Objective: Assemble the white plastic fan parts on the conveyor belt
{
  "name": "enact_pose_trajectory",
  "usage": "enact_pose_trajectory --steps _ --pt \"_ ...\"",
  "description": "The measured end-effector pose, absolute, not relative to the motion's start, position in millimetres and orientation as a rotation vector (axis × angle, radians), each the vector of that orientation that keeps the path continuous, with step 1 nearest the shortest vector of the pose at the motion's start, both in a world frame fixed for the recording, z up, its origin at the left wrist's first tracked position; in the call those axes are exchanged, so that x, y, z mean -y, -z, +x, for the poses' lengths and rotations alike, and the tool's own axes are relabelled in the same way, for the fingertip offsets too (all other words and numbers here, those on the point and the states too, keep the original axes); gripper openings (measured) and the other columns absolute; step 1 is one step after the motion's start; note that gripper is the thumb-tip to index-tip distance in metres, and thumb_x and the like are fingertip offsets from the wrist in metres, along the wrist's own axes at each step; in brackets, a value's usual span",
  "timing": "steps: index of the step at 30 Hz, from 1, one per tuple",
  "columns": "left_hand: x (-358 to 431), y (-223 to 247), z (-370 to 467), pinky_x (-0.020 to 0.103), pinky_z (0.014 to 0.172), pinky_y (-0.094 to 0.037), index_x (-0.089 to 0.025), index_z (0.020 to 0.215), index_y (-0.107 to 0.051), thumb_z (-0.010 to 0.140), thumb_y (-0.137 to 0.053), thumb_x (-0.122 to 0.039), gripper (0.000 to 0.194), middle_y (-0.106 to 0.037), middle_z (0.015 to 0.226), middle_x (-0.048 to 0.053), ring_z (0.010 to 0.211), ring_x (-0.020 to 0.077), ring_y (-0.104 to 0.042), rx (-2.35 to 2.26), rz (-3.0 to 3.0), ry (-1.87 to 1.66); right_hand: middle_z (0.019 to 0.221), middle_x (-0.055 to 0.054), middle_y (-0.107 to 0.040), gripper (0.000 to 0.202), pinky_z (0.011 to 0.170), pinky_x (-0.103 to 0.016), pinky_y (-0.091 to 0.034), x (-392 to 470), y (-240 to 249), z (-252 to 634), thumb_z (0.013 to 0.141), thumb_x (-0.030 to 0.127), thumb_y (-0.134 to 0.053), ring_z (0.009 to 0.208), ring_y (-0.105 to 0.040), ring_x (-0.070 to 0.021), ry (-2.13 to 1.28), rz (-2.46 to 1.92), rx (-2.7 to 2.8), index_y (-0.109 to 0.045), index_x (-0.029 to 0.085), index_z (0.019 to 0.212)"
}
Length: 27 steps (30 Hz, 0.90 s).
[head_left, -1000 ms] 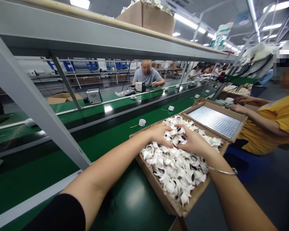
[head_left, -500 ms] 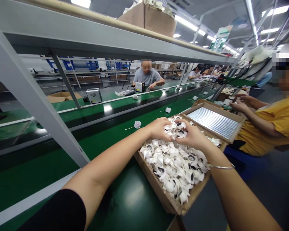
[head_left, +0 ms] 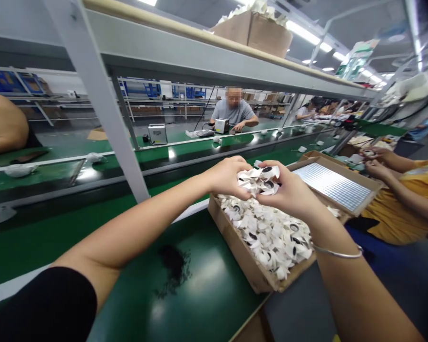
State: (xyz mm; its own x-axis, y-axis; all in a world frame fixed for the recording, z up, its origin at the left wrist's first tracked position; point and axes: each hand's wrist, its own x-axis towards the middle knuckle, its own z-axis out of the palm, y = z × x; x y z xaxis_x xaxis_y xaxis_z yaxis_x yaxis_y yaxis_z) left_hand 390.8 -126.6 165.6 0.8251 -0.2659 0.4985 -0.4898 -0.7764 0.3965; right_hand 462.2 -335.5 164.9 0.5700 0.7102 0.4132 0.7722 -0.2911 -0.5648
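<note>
From where I stand, the left hand (head_left: 230,175) and right hand (head_left: 288,192) are closed around a clump of white pieces (head_left: 253,181), pressing it between them just above the cardboard box (head_left: 235,242) of similar pieces. The clump stretches crosswise, hand to hand; its flaps point every way, two dark discs facing upward. Markings on the green-and-white bag (head_left: 358,57) are too blurred to read.
</note>
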Motion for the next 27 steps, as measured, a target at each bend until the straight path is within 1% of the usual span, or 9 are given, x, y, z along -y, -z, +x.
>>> enact_pose_trajectory --steps 3,6,14,16,17,18,20,24,27 --pt "110 -165 318 0.03 0.087 -0.05 -0.021 0.093 -0.071 0.055 -0.081 -0.034 0.041 -0.06 0.101 0.004 0.098 0.0221 -0.061 0.424 2.533 -0.538 0.098 -0.001 -0.068 0.066 0.066 -0.027 -0.05 310 -157 411 0.063 0.024 -0.074 0.082 -0.066 -0.0223 0.025 -1.964 1.258 -0.052 0.027 0.125" --pt "92 -155 237 0.028 0.085 -0.05 -0.022 0.093 -0.07 0.055 -0.081 -0.033 0.041 -0.059 0.101 0.002 0.098 0.0209 -0.061 0.216 2.566 -0.486 0.1 -0.001 -0.068 0.067 0.068 -0.027 -0.05 278 -136 356 0.062 0.021 -0.073 0.082 -0.066 -0.0216 -0.103 -1.837 1.346 -0.051 0.027 0.126" --pt "49 -87 33 0.028 0.087 -0.05 -0.024 0.094 -0.07 0.055 -0.08 -0.034 0.042 -0.058 0.107 0.002 0.098 0.0206 -0.061 -0.385 2.529 -0.238 0.091 0.002 -0.069 0.067 0.063 -0.027 -0.05 184 -47 206 0.064 0.019 -0.072 0.073 -0.065 -0.0193 -0.601 -1.566 1.577 -0.05 0.03 0.126" --pt "43 -67 -3 0.028 0.089 -0.05 -0.024 0.095 -0.07 0.054 -0.08 -0.033 0.044 -0.058 0.108 0.002 0.101 0.0214 -0.061 -0.468 2.483 -0.228 0.098 -0.001 -0.068 0.068 0.07 -0.03 -0.052 167 -27 179 0.064 0.019 -0.072 0.081 -0.066 -0.0216 -0.639 -1.498 1.664 -0.049 0.028 0.127" --pt "41 -58 -18 0.029 0.091 -0.05 -0.023 0.096 -0.07 0.054 -0.081 -0.033 0.044 -0.058 0.109 0.002 0.102 0.0216 -0.061 -0.494 2.459 -0.232 0.106 -0.004 -0.067 0.069 0.077 -0.034 -0.053 160 -18 170 0.064 0.019 -0.072 0.09 -0.066 -0.0239 -0.623 -1.458 1.715 -0.049 0.027 0.128" --pt "40 -49 -31 0.029 0.093 -0.05 -0.023 0.097 -0.07 0.054 -0.082 -0.033 0.046 -0.058 0.111 0.003 0.103 0.0218 -0.06 -0.513 2.436 -0.245 0.115 -0.006 -0.064 0.069 0.086 -0.037 -0.053 155 -10 162 0.064 0.019 -0.072 0.101 -0.064 -0.0265 -0.596 -1.414 1.766 -0.049 0.026 0.129" --pt "37 -34 -49 0.031 0.096 -0.049 -0.024 0.103 -0.069 0.055 -0.083 -0.036 0.052 -0.058 0.118 0.004 0.107 0.0226 -0.06 -0.534 2.397 -0.267 0.129 -0.01 -0.055 0.07 0.1 -0.044 -0.047 148 3 154 0.065 0.019 -0.074 0.119 -0.056 -0.0302 -0.558 -1.331 1.851 -0.049 0.026 0.131" --pt "35 -15 -66 0.037 0.107 -0.044 -0.029 0.122 -0.064 0.058 -0.085 -0.047 0.07 -0.052 0.138 0.005 0.123 0.0259 -0.055 -0.52 2.316 -0.277 0.136 -0.01 -0.048 0.07 0.108 -0.048 -0.042 144 13 152 0.071 0.021 -0.075 0.127 -0.05 -0.0304 -0.642 -1.288 1.93 -0.048 0.03 0.135" --pt "32 -12 -72 0.042 0.116 -0.034 -0.032 0.136 -0.054 0.056 -0.087 -0.049 0.089 -0.046 0.148 0.006 0.137 0.0285 -0.043 -0.43 2.293 -0.297 0.146 -0.01 -0.04 0.08 0.113 -0.05 -0.037 148 12 158 0.071 0.026 -0.079 0.135 -0.042 -0.0316 -0.706 -1.316 1.968 -0.044 0.032 0.142"
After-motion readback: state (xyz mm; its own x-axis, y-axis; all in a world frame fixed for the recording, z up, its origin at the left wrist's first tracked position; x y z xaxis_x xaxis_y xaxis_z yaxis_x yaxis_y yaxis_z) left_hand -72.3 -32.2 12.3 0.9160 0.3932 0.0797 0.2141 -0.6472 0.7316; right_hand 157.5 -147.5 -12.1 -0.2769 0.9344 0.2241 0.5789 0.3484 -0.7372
